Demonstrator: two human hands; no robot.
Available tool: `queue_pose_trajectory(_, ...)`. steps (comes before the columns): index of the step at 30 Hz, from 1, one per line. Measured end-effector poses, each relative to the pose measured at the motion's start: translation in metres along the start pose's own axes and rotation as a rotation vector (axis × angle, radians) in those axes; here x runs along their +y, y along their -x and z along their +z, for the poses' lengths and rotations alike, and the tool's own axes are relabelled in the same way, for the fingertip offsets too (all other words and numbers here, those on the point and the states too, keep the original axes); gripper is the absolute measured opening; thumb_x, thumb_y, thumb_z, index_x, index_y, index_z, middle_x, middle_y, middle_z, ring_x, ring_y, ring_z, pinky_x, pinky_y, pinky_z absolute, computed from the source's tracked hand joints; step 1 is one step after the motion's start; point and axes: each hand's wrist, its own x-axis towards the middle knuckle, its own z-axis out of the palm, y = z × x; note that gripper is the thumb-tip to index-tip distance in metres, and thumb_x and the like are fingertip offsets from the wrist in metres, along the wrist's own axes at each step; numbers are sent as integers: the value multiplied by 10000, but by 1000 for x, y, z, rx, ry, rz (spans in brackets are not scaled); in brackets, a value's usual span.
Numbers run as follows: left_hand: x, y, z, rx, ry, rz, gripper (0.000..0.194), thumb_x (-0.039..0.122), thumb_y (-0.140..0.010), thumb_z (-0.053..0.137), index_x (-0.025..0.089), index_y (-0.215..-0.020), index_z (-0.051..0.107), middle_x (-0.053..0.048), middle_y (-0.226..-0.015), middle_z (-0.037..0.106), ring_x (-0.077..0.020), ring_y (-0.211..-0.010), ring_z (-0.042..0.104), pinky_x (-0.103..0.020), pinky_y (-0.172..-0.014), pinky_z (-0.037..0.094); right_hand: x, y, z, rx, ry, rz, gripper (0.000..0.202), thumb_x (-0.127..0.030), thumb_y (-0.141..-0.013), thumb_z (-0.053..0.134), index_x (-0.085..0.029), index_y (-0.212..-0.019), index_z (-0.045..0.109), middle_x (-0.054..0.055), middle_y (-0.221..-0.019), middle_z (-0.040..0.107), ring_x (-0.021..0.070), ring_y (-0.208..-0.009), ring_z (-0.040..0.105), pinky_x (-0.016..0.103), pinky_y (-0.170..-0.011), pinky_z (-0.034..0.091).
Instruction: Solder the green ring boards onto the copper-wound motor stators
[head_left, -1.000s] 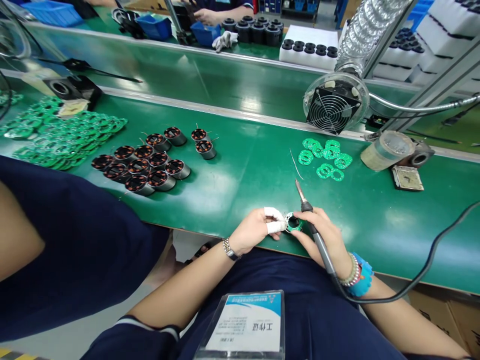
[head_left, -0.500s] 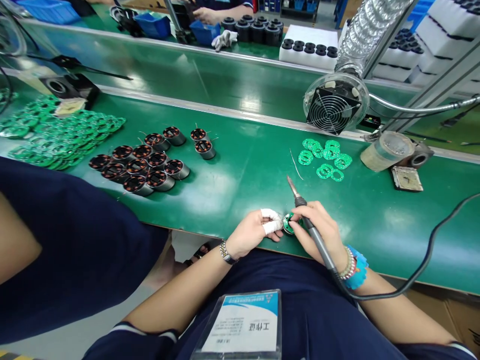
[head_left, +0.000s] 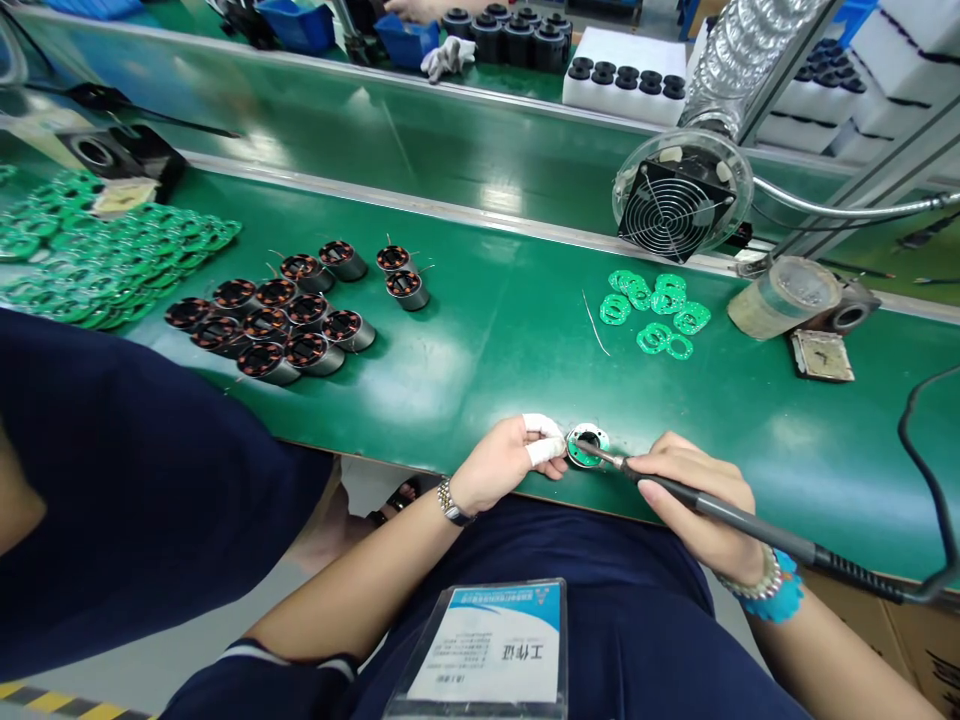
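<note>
Near the bench's front edge a round part with a green ring board (head_left: 587, 446) stands on the green bench. My left hand (head_left: 517, 455), with white wraps on its fingertips, is closed at the part's left side; its fingertips touch the part. In my right hand (head_left: 694, 490) is a black soldering iron (head_left: 739, 518), held like a pen, its metal tip resting over the ring board. Several loose green ring boards (head_left: 654, 310) lie further back, beside a thin wire (head_left: 596, 325).
Several copper-wound cores (head_left: 277, 325) stand left of centre, with a pile of green boards (head_left: 120, 262) beyond. A fan (head_left: 669, 208), a round container (head_left: 784, 297) and a sponge tray (head_left: 821, 355) are at back right. Another person's dark clothing (head_left: 135, 490) is at left.
My right hand has moved right and let go of the ring board. The iron has swung from pointing up and away to having its tip at the board. My left hand has stayed in place.
</note>
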Motion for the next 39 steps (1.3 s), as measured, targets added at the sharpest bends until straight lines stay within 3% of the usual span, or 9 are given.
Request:
queue_pose_trajectory(12,2,1,2,27,-10,-10,131,220,-676,652,116,-680,573,-21,-610,638,-106,-553,611,-222,-566,494,1,0,-3,-32,24,-33,197,-125,-786,549,-179,-928,675,46,-650,637,166,-612,572,303,-547,473)
queue_pose_trajectory(18,0,0,0,5,-41,-9,157,256,-692,640,122,-694,558,-25,-618,629,-112,-562,606,-238,-583,497,5,4,-21,90,41,-19,220,-111,-763,589,-208,-943,671,40,-701,646,173,-633,569,327,-572,475)
queue_pose_trajectory(23,-4,5,1,23,-240,54,224,337,-763,576,144,-866,526,-16,-673,608,-114,-554,582,-253,-580,478,50,-5,-59,431,369,131,163,-260,-813,574,-214,-940,666,60,-861,679,200,-760,618,358,-701,507)
queue_pose_trajectory(26,-9,7,7,84,-559,190,617,365,-651,700,185,-1184,445,-3,-717,598,-125,-519,538,-268,-543,452,92,-21,-96,667,620,123,250,-314,-832,544,-176,-1017,639,89,-980,674,227,-927,619,384,-846,486)
queue_pose_trajectory(28,-12,6,12,105,-749,308,762,326,-592,743,222,-1273,417,-47,-861,627,-166,-610,575,-307,-614,469,116,-30,-118,705,774,121,298,-352,-825,543,-151,-1024,638,112,-996,665,241,-941,610,402,-871,469)
queue_pose_trajectory(30,-10,0,14,94,-850,390,710,287,-622,710,240,-1278,441,-80,-1005,627,-214,-761,609,-339,-718,474,133,-34,-128,652,783,156,313,-364,-838,520,-143,-1029,632,105,-907,679,226,-841,635,388,-824,489)
queue_pose_trajectory(34,25,-45,3,118,-920,402,704,292,-653,678,201,-1301,417,-77,-944,653,-221,-751,623,-343,-717,480,144,-33,-113,537,668,168,239,-318,-869,495,-178,-1034,598,8,-616,636,157,-573,625,294,-661,524)
queue_pose_trajectory(36,62,-87,-12,231,-970,399,760,302,-639,694,197,-1323,380,-90,-1014,645,-214,-736,632,-338,-714,483,145,-32,-98,430,634,84,186,-281,-867,504,-190,-1005,589,35,-748,677,162,-649,656,281,-665,535)
queue_pose_trajectory(39,126,-162,-38,527,-1088,432,769,292,-595,741,169,-1285,427,-125,-1093,625,-264,-912,623,-350,-816,457,147,-31,-80,299,584,6,217,-236,-858,519,-184,-1067,544,97,-1035,665,197,-879,668,325,-788,548)
